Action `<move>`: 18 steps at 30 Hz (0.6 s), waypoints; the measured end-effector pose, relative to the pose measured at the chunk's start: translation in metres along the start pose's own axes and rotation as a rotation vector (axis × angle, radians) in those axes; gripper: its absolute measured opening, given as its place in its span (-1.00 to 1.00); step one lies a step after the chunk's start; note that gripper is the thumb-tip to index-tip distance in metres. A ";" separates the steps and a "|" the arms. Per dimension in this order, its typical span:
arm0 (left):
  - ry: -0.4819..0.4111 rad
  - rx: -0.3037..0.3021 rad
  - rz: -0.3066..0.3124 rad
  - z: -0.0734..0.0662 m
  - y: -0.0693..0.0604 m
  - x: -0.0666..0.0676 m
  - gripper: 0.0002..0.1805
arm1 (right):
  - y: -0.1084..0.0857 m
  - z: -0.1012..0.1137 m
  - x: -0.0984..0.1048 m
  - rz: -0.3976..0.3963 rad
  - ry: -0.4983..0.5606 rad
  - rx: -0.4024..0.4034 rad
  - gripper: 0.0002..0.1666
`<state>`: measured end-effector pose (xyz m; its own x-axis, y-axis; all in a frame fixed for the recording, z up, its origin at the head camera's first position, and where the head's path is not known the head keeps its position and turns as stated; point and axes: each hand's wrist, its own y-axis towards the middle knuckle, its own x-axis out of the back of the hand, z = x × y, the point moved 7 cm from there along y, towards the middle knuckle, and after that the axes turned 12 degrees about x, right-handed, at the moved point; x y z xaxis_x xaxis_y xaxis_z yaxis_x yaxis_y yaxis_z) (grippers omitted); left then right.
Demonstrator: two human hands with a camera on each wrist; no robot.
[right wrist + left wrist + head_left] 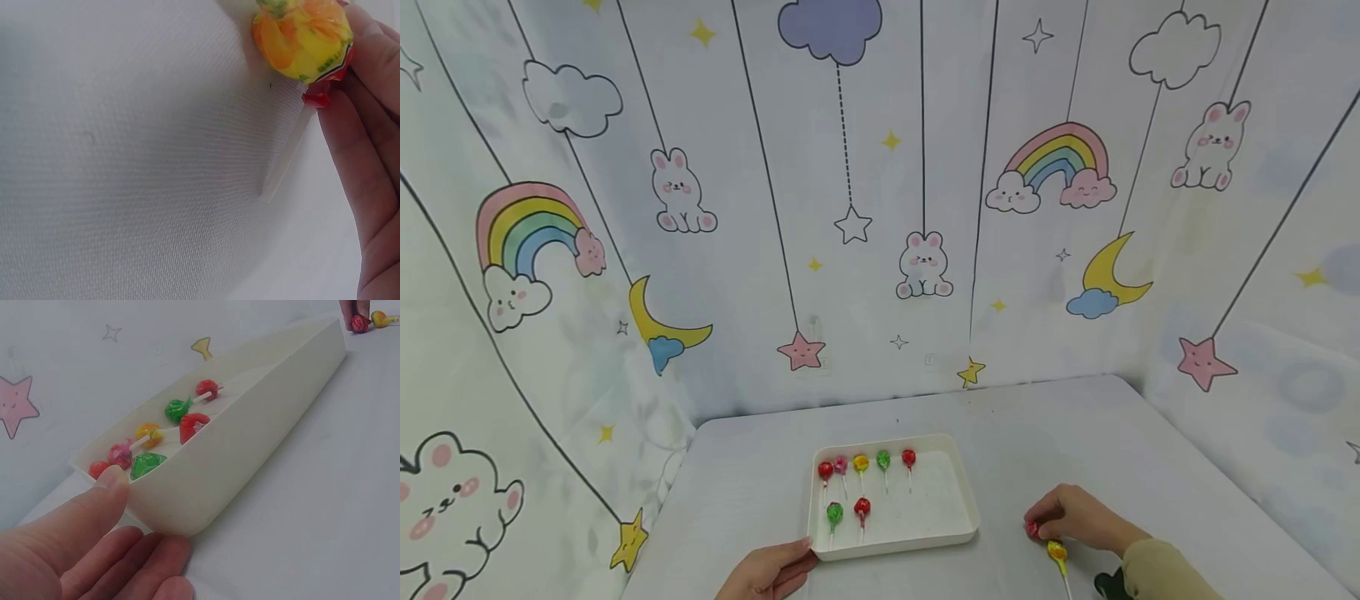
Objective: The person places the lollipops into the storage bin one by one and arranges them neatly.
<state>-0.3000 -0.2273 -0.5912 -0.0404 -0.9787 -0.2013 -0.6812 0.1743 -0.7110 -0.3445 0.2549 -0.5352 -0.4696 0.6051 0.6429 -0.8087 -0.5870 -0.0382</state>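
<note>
My left hand [769,571] holds the near left corner of a white tray [910,547], thumb [112,482] at the rim and fingers low against the outer wall. Inside the tray, several wrapped lollipops lie in two rows, among them a yellow one [861,462], a pink one [841,465] and a green one [834,513]. Right of the tray, my right hand [1084,518] pinches a red lollipop [1032,529] at the tabletop. Close by its fingers lies a yellow lollipop [1057,552], which partly covers the red one in the right wrist view.
A white cloth-covered table [745,467] carries everything. Behind and beside it hang pale sheets printed with rabbits, a rainbow [1052,162] and stars. Part of a dark object [1112,585] shows beneath the right sleeve [1165,571].
</note>
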 end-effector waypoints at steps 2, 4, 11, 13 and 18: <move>0.001 0.000 0.000 0.000 0.000 0.000 -0.36 | 0.000 0.001 0.001 -0.003 -0.008 -0.003 -0.73; 0.001 0.000 -0.002 0.000 0.000 0.000 -0.36 | 0.000 0.002 0.003 -0.011 -0.026 0.001 -0.73; -0.007 -0.001 -0.007 0.001 0.000 0.001 -0.36 | 0.005 0.008 0.011 -0.058 -0.072 0.027 -0.71; -0.007 -0.004 -0.003 0.001 -0.001 0.001 -0.37 | 0.007 0.010 0.013 -0.079 -0.060 0.025 -0.70; -0.001 -0.001 -0.004 0.001 -0.001 0.000 -0.36 | 0.013 0.016 0.018 -0.146 0.014 0.014 -0.64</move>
<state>-0.2987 -0.2278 -0.5916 -0.0370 -0.9792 -0.1995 -0.6818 0.1707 -0.7114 -0.3575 0.2494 -0.5117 -0.3522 0.6922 0.6299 -0.8639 -0.4993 0.0656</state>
